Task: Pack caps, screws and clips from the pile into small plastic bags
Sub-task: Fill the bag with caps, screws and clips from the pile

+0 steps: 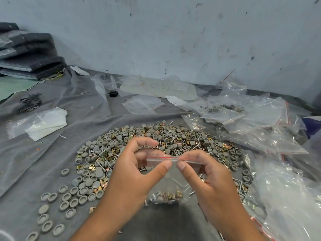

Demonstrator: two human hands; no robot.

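Note:
A small clear zip bag (169, 185) with a red line along its top hangs between both hands above the pile. My left hand (133, 173) pinches the zip strip at its left half, thumb in front. My right hand (206, 178) pinches the strip just to the right of it. At the bag's bottom lie grey caps, brass clips and screws (166, 197). The pile (156, 141) of grey caps, brass clips and screws spreads over the grey cloth behind and around the hands.
Loose grey caps (57, 204) lie scattered at the lower left. Empty small bags (142, 103) lie at the back centre. Filled and crumpled clear bags (257, 122) heap up on the right. White folded plastic (46, 124) and black wire pieces (29, 103) sit left; dark stacked packs (29, 53) far left.

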